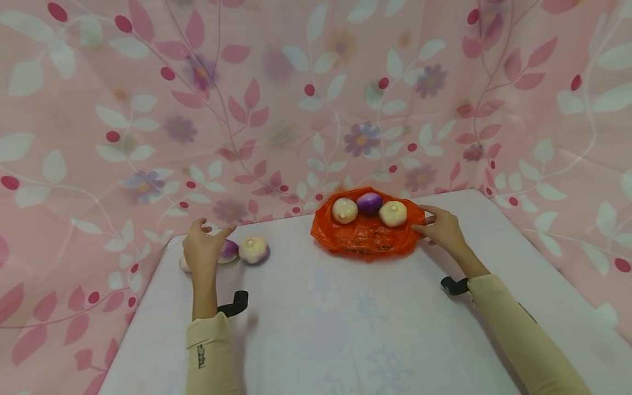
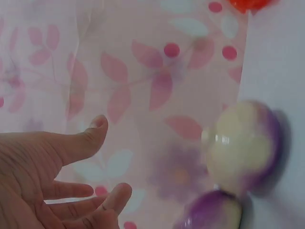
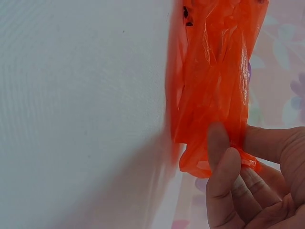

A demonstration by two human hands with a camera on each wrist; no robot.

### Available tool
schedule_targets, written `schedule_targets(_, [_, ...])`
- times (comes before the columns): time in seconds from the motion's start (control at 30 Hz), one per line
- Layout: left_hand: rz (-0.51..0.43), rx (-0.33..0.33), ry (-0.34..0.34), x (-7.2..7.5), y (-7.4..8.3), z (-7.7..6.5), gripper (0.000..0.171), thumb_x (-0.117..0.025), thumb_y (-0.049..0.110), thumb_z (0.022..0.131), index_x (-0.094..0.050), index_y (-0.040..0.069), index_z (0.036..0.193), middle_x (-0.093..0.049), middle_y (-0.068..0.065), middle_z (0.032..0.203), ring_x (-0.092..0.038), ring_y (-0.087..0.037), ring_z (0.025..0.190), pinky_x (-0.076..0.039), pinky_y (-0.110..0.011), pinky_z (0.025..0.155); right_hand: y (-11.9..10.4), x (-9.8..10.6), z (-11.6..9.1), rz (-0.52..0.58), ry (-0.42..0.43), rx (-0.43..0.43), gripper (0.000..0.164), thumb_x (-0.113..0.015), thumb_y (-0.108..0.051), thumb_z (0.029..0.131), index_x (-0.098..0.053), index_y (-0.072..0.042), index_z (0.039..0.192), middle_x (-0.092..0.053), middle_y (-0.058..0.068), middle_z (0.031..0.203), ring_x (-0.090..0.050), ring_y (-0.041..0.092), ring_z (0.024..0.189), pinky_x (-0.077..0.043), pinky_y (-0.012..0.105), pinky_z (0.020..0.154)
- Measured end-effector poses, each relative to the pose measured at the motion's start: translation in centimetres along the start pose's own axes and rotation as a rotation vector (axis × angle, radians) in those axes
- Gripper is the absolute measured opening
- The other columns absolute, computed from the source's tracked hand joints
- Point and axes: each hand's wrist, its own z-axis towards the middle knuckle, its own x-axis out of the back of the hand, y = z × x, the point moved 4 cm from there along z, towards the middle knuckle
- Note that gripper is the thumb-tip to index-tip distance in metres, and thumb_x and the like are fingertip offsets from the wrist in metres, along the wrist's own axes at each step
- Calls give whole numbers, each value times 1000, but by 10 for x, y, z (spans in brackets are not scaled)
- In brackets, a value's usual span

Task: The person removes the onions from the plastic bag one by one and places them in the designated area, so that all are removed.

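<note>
Orange bag (image 1: 365, 237) at one o'clock: our right hand (image 1: 443, 227) pinches it, likely steadying; our spread left hand (image 1: 201, 247), at eleven, should next grasp a vegetable (image 1: 253, 250).

Passable: strip of table (image 1: 291, 263) between left vegetables (image 1: 254, 250) and bag (image 1: 365, 237); also in front of bag. Obstacles: curtain (image 1: 276, 109) along rear edge; right hand (image 1: 443, 226) at bag's right end; left hand (image 1: 203, 248) partly screening left vegetables.
</note>
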Motion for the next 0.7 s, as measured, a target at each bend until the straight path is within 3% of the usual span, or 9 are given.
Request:
schedule_targets(0.1, [-84,-83,16,-13,15,-2,76,-86,37,75,-56,-1,133,-65,-24,119,-55,-49,115,-43,-58,94,1,-1,0,-5,3,0,67,-74,-20,90,-44,-3,146,-64,31,110,-71,35,76,-58,37,57])
schedule_targets(0.23, [-171,-144,-19,-32,32,-7,75,-87,36,74,-57,0,132,-66,-24,118,-56,-46,115,-43,-57,96,1,-1,0,3,1,5,66,-74,-19,90,-44,-3,146,-64,31,109,-71,35,76,-58,37,57])
schedule_targets(0.47, [-288,-212,-98,-70,50,-14,73,-90,34,72,-59,3,131,-66,-20,118,-58,-38,114,-45,-51,96,0,1,1,2,7,8,65,-74,-19,90,-45,-4,146,-65,30,108,-71,35,76,-58,37,56])
schedule_targets(0.7, [-306,-231,-163,-104,61,-19,69,-90,33,72,-60,5,128,-66,-18,119,-59,-36,110,-49,-50,91,2,1,1,1,9,8,65,-75,-20,89,-46,-5,146,-66,29,107,-71,34,75,-58,37,56])
